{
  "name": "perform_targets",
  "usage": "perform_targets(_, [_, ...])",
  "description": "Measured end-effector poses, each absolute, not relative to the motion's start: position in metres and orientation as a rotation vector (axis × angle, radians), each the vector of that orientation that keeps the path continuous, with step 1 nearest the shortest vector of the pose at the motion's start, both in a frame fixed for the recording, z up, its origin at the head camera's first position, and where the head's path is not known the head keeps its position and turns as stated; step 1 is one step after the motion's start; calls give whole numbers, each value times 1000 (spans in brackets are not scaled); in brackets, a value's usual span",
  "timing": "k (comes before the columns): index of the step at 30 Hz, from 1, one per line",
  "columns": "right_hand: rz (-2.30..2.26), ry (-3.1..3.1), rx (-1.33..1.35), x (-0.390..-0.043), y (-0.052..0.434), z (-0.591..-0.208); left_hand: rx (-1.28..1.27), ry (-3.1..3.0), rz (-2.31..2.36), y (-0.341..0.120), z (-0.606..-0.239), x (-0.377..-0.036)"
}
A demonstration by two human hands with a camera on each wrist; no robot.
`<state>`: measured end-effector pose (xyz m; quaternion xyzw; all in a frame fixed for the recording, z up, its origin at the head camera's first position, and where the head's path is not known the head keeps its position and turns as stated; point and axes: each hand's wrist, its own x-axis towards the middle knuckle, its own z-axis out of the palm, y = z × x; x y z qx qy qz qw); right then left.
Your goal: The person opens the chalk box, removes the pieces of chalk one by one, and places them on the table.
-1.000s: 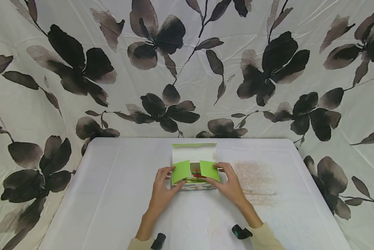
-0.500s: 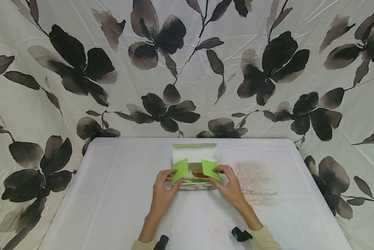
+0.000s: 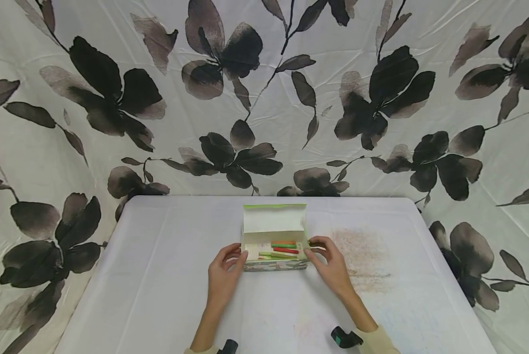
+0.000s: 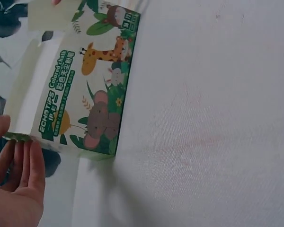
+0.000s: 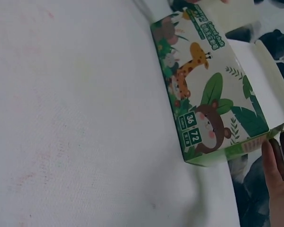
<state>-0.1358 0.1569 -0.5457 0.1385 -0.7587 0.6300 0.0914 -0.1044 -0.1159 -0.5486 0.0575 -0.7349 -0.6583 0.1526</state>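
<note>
Pinching the side flaps (image 4: 18,137) of the box (image 3: 275,266), left hand (image 3: 224,276) and right hand (image 3: 332,266) have spread them outward, leaving the chalk sticks (image 3: 285,250) uncovered.

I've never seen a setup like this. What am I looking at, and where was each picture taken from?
There's no machine here, just a person's bare left hand and right hand. The wide picture comes from a camera on the person's head, looking forward and down. The two closer ones come from cameras on the wrists, probably the black devices there. On the white table stands an open box printed "Colored chalk", with coloured sticks inside. A brownish smudge marks the tabletop further right. The left hand pinches the box's left end; the right hand holds its right end.
</note>
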Motion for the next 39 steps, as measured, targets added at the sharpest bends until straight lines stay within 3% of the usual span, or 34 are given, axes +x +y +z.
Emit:
perform_targets(25, [2379, -1982, -276, -123, 164, -576, 619, -1822, -2253, -118, -564, -93])
perform_targets(39, [2638, -1779, -445, -116, 151, -587, 824, -1689, -2483, -111, -568, -90])
